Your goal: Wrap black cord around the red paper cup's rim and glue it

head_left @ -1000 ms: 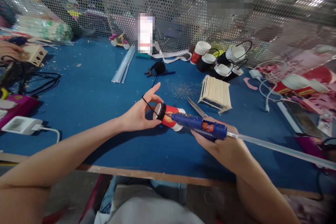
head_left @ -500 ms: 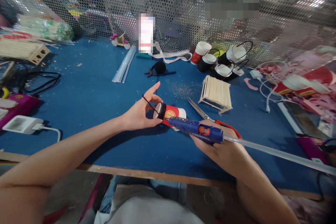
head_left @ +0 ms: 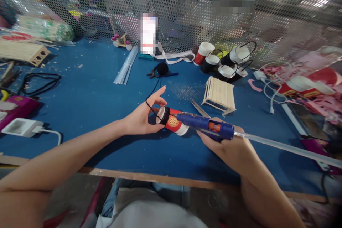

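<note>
My left hand (head_left: 143, 115) pinches the bottom end of a red paper cup (head_left: 173, 124) lying on its side on the blue table (head_left: 88, 103). Black yarn is wound round that end of the cup. A black yarn strand (head_left: 153, 91) runs over my forefinger toward a black yarn ball (head_left: 162, 68) farther back. My right hand (head_left: 227, 146) grips a blue hot glue gun (head_left: 205, 125) with its nozzle against the cup beside the black wrap. A long clear glue stick (head_left: 283, 148) sticks out of the gun's back to the right.
Scissors (head_left: 199, 108) lie just behind the gun. A popsicle-stick frame (head_left: 220, 94) stands to the right. Yarn-wrapped cups (head_left: 227, 60) sit at the back by the mesh wall. Clear glue sticks (head_left: 125, 66), black cables (head_left: 40, 82) and a white charger (head_left: 22, 126) lie to the left.
The glue gun's nozzle rose from the cup's near side back onto the cup beside the black wrap. My left hand turned the cup slightly. The scissors' red handle is now hidden behind my right hand.
</note>
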Motion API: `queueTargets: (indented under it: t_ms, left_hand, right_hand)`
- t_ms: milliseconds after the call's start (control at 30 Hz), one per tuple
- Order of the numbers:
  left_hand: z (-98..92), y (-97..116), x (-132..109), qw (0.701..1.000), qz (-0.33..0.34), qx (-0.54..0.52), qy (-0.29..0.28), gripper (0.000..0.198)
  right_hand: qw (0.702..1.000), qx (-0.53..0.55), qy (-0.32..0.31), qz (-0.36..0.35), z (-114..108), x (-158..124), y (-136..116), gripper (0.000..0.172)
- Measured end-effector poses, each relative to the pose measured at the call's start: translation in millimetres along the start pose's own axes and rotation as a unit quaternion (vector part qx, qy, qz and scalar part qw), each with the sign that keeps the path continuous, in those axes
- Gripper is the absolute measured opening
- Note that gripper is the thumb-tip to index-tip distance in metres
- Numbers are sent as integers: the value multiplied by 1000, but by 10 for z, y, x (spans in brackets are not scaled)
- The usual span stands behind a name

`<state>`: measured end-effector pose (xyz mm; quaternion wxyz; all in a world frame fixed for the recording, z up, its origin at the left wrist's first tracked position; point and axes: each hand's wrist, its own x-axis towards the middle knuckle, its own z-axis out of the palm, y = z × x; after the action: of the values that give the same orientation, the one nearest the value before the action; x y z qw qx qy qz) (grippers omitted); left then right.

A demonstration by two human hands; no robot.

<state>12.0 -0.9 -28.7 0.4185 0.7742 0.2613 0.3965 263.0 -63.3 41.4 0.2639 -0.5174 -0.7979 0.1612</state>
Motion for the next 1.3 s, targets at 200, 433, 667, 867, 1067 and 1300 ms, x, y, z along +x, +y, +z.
queueTargets:
  t_ms: [200, 433, 667, 867, 1067, 1300]
  left_hand:
    - [7, -11, -12, 1000, 24, 16, -3, 101]
    - [10, -2, -11, 999, 28, 21, -4, 100]
    - [-2, -2, 9, 1000, -27, -7, 13, 102]
    - [1, -19, 17, 998, -50, -12, 25, 102]
    - [6, -19, 21, 997, -67, -23, 28, 103]
    - [3, -4, 6, 1000, -26, 6, 16, 100]
  right_hand:
    - [1000, -14, 0, 2, 3, 86, -13, 14]
    - [998, -44, 45, -30, 75, 56, 111, 19]
    - [993, -98, -22, -57, 37, -66, 160, 16]
    - [998, -27, -57, -16, 100, -124, 137, 3]
    - [997, -23, -59, -40, 101, -122, 152, 1]
    - [999, -24, -21, -20, 54, -67, 74, 13]
